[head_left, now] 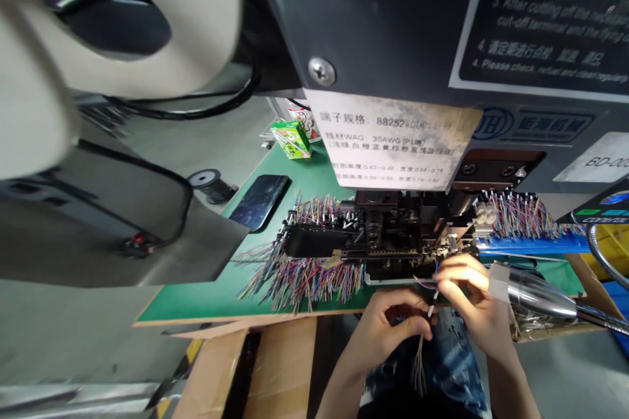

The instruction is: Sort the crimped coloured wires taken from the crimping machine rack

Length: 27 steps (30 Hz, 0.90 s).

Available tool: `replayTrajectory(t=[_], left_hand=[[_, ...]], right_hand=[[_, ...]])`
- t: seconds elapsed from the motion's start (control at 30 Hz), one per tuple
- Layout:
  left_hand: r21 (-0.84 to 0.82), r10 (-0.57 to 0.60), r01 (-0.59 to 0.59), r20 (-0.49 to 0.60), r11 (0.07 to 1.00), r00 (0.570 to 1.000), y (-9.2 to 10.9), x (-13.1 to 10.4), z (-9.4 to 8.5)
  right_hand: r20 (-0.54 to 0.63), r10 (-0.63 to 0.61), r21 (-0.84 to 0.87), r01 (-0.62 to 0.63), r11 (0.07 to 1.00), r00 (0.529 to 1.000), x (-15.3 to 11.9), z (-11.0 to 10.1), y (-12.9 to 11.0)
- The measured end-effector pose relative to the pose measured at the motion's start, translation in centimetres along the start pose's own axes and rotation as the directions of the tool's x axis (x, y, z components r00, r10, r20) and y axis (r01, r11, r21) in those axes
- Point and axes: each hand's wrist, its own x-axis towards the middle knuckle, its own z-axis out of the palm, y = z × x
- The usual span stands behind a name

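My left hand [398,327] is closed around a thin bundle of coloured wires [419,366], whose loose ends hang down in front of my lap. A short white sleeve sits on the bundle between my hands. My right hand [464,285] pinches one or more fine wires at the upper end of the bundle, close to the front of the crimping machine [388,229]. A blue wire stands out by my right fingertips. Exactly how many wires each hand grips is hidden by the fingers.
Heaps of coloured wires [299,281] lie left of the machine, with another pile [521,213] on a blue tray at right. A phone [260,201], a green box [291,139] and a wire spool [211,184] are farther left. A lamp [540,294] reaches in beside my right hand.
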Motion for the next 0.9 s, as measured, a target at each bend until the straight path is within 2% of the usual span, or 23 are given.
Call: replayTrajectory(t=[0.07, 0.13, 0.27, 0.4, 0.6, 0.9], left_hand=[[-0.051, -0.043, 0.046, 0.066, 0.998, 0.997, 0.1, -0.1, -0.2], [-0.035, -0.057, 0.06, 0.087, 0.998, 0.995, 0.3, -0.1, -0.3], [0.185, 0.061, -0.055, -0.022, 0.981, 0.998, 0.7, 0.2, 0.2], [0.344, 0.171, -0.129, -0.096, 0.93, 0.981, 0.4, 0.4, 0.5], [0.351, 0.233, -0.179, -0.12, 0.919, 0.965, -0.2, 0.5, 0.4], [0.343, 0.251, -0.199, -0.114, 0.918, 0.961, 0.1, 0.6, 0.4]], right_hand=[[0.071, -0.042, 0.029, 0.04, 0.999, 0.997, 0.0, -0.5, -0.2], [0.109, 0.017, 0.074, -0.025, 0.997, 0.994, -0.2, -0.6, -0.3], [0.032, 0.19, 0.148, -0.193, 0.97, 0.981, -0.6, 0.2, -0.4], [-0.038, 0.285, 0.207, -0.271, 0.94, 0.958, -0.5, 1.1, -0.1], [-0.042, 0.271, 0.235, -0.254, 0.938, 0.962, -0.1, 1.3, 0.7], [-0.049, 0.271, 0.214, -0.255, 0.943, 0.961, 0.1, 1.1, 0.5]])
